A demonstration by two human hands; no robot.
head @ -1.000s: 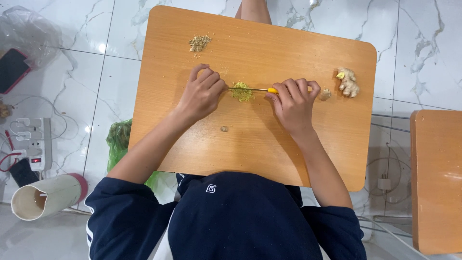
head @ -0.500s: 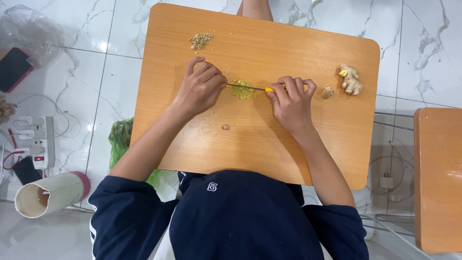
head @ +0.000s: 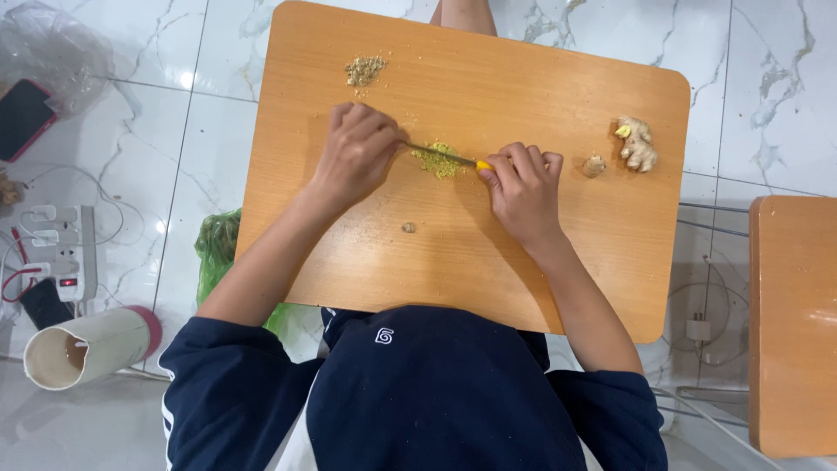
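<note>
On the floor at far left lie a power strip (head: pixel 63 253) and a toppled cream tube (head: pixel 87 346), placed as before. On the wooden surface (head: pixel 366 253), a small heap of chopped bits (head: pixel 364 69) sits near the far edge. The left hand (head: pixel 357 155), fingers curled, presses on the knife's blade tip, much as half a second ago. The minced ginger (head: pixel 438 160) lies under the knife (head: pixel 449 159), between both hands. The right hand (head: pixel 521 187) stays wrapped around the yellow handle. A ginger root (head: pixel 636 144) rests further right.
</note>
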